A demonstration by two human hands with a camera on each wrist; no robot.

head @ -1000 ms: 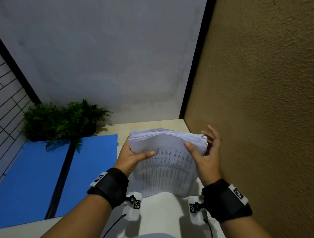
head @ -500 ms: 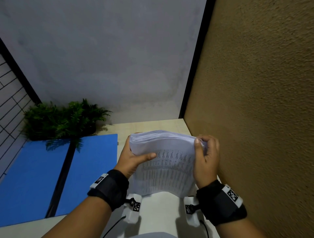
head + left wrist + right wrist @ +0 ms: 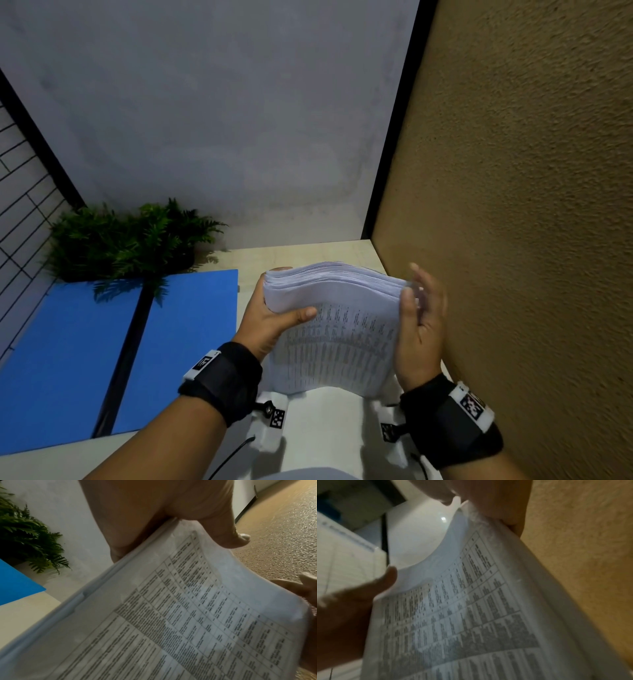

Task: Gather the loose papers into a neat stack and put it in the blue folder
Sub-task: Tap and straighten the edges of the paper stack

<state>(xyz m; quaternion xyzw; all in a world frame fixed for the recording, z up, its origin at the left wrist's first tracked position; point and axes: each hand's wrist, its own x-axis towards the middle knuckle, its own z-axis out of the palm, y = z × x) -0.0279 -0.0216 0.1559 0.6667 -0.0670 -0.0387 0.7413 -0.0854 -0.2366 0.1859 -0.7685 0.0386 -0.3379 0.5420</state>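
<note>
Gripping the stack of papers [image 3: 337,329], left hand [image 3: 270,318]; right hand [image 3: 419,325] flat-fingered; print unreadable.

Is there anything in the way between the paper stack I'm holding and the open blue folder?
Nothing visible. The paper stack is held just right of the open blue folder; only fern fronds overhang its far edge.

Motion blur smears the right hand [image 3: 423,318]; the printed table on the white paper stack [image 3: 337,329] is too small to read; the open blue folder [image 3: 68,359] runs off the left edge.
</note>
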